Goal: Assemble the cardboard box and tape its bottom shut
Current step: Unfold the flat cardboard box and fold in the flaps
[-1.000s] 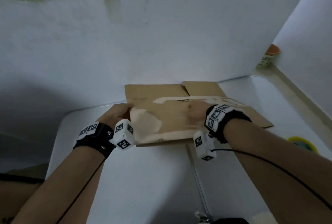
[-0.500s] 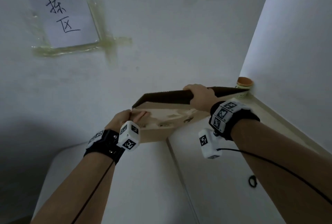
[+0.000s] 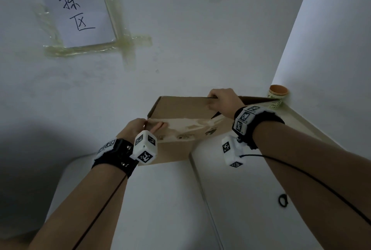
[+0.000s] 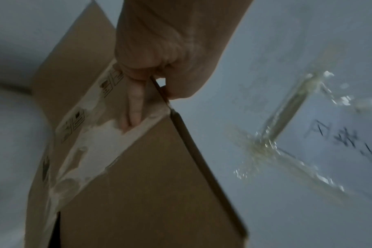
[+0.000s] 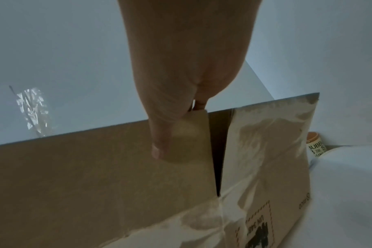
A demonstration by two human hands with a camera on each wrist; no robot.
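The white table stands against the wall, and the cardboard box is held up above its far side, still partly flattened. The right hand grips a top flap edge, thumb on the near face, fingers curled behind. The left hand pinches the box's left corner, fingers lying along its taped face

White walls meet in a corner at right; a taped paper sign hangs upper left, above a white desk.
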